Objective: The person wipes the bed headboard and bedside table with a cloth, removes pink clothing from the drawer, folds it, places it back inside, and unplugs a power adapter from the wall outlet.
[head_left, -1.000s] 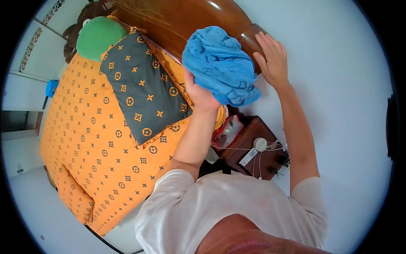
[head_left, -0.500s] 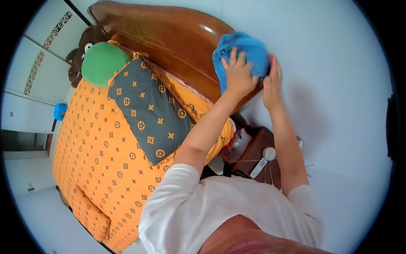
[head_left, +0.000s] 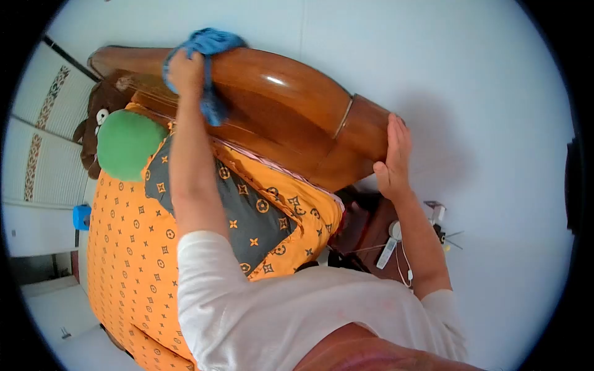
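A crumpled blue cloth (head_left: pixel 215 42) drapes over the top edge of the polished brown wooden headboard (head_left: pixel 278 105), toward its far left part. My left hand (head_left: pixel 185 73) is closed on the cloth, and a fold of it hangs down the headboard's front. At the headboard's right end, my right hand (head_left: pixel 396 157) rests against the wood with fingers stretched out and thumb apart. It holds nothing.
Below the headboard is a bed with an orange patterned cover (head_left: pixel 130 247), a dark grey pillow (head_left: pixel 247 213), a round green cushion (head_left: pixel 130 145) and a brown plush toy (head_left: pixel 99 117). A nightstand with a white power strip (head_left: pixel 387 253) and cables stands below my right arm.
My left hand has carried the blue cloth leftward along the headboard, away from its right end. My right hand stays near that end, slightly lower in view. The view has shifted a little.
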### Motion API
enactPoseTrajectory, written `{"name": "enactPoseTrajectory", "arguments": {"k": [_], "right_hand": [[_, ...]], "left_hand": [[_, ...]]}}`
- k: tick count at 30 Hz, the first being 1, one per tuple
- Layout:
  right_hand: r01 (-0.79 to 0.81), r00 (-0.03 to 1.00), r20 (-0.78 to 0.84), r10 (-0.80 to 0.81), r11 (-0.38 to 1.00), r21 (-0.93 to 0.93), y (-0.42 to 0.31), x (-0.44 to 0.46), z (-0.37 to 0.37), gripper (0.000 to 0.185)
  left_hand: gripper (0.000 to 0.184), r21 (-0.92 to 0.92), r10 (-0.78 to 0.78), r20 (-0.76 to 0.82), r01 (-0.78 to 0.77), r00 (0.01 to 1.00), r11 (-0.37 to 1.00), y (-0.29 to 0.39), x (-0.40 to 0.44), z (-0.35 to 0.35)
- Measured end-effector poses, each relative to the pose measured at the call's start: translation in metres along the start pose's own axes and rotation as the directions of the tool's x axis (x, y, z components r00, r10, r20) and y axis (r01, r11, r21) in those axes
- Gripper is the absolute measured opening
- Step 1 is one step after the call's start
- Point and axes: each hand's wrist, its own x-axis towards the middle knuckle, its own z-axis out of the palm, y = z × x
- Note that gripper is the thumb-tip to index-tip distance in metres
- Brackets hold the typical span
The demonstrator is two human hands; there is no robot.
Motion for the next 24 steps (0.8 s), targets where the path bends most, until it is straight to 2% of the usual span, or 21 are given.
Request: {"name": "enactPoseTrajectory", "arguments": {"k": [1, 2, 5, 7, 8, 9, 11, 12, 13, 14, 15, 16, 17, 19, 21, 22, 23, 24], "right_hand": [[0.005, 1.000, 0.014, -0.005, 1.000, -0.024, 0.001, -0.001, -0.001, 0.072], [0.015, 1.000, 0.027, -0.013, 0.999, -0.045, 0.002, -0.002, -0.001, 0.071], [0.016, 1.000, -0.019, -0.016, 0.999, 0.028, 0.001, 0.001, 0.000, 0.069], [0.002, 0.999, -0.038, -0.001, 1.000, 0.029, -0.001, 0.001, 0.001, 0.068], [0.004, 0.999, -0.046, -0.003, 1.000, 0.029, -0.002, 0.001, 0.001, 0.067], [0.003, 0.999, -0.052, -0.001, 0.999, 0.032, -0.001, 0.002, 0.002, 0.067], [0.014, 0.997, -0.077, -0.010, 0.998, 0.058, 0.000, 0.001, 0.004, 0.067], [0.000, 0.998, -0.069, 0.007, 0.996, 0.089, -0.003, 0.001, 0.000, 0.067], [0.000, 0.997, -0.073, 0.007, 0.996, 0.086, -0.005, 0.002, -0.001, 0.067], [-0.025, 0.993, -0.105, 0.046, 0.982, 0.188, -0.005, 0.001, 0.001, 0.067], [-0.045, 0.987, -0.134, 0.087, 0.956, 0.289, -0.006, -0.001, 0.002, 0.066], [-0.075, 0.981, -0.139, 0.137, 0.923, 0.376, -0.006, -0.006, 0.003, 0.065], [-0.074, 0.979, -0.150, 0.140, 0.924, 0.376, -0.010, -0.014, 0.001, 0.065], [-0.181, 0.952, -0.083, 0.295, 0.761, 0.623, -0.023, -0.037, -0.007, 0.062], [-0.241, 0.938, -0.026, 0.345, 0.704, 0.668, -0.032, -0.066, -0.021, 0.061], [-0.289, 0.920, 0.021, 0.390, 0.643, 0.709, -0.034, -0.079, -0.025, 0.060], [-0.285, 0.918, 0.012, 0.397, 0.638, 0.715, -0.030, -0.092, -0.026, 0.060], [-0.322, 0.892, 0.028, 0.451, 0.591, 0.739, -0.026, -0.108, -0.026, 0.058]], "left_hand": [[0.035, 0.061, -0.081, 0.104, 0.075, 0.991, 0.995, 0.001, 0.014, -0.008], [0.035, 0.054, -0.072, 0.121, 0.066, 0.990, 0.996, 0.008, 0.016, -0.010], [0.035, 0.073, -0.077, 0.077, 0.071, 0.994, 0.995, 0.026, -0.001, -0.021], [0.036, -0.062, 0.013, 0.027, -0.011, 1.000, 0.998, 0.052, -0.030, -0.028], [0.034, -0.075, 0.149, -0.121, -0.159, 0.981, 0.984, 0.057, -0.047, -0.018], [0.032, 0.000, 0.251, -0.223, -0.257, 0.942, 0.966, 0.069, -0.066, -0.008], [0.030, -0.077, 0.312, -0.230, -0.337, 0.922, 0.939, 0.129, -0.114, -0.020], [0.030, -0.053, 0.328, -0.115, -0.336, 0.938, 0.941, 0.164, -0.140, -0.036], [0.029, -0.027, 0.425, -0.074, -0.428, 0.902, 0.903, 0.192, -0.165, -0.044], [0.029, -0.058, 0.477, 0.015, -0.476, 0.879, 0.878, 0.217, -0.192, -0.050], [0.030, -0.148, 0.473, 0.008, -0.466, 0.881, 0.872, 0.239, -0.218, -0.050], [0.033, -0.147, 0.432, 0.016, -0.425, 0.902, 0.893, 0.244, -0.224, -0.052], [0.035, -0.145, 0.399, 0.024, -0.391, 0.917, 0.909, 0.248, -0.228, -0.054], [0.036, -0.174, 0.429, 0.050, -0.415, 0.902, 0.893, 0.243, -0.231, -0.060], [0.038, -0.196, 0.448, 0.084, -0.426, 0.890, 0.883, 0.238, -0.245, -0.062], [0.038, -0.285, 0.428, 0.050, -0.398, 0.902, 0.872, 0.234, -0.258, -0.060], [0.038, -0.374, 0.407, 0.017, -0.372, 0.913, 0.850, 0.233, -0.269, -0.060], [0.038, -0.331, 0.456, 0.038, -0.419, 0.889, 0.846, 0.236, -0.286, -0.069]]}}
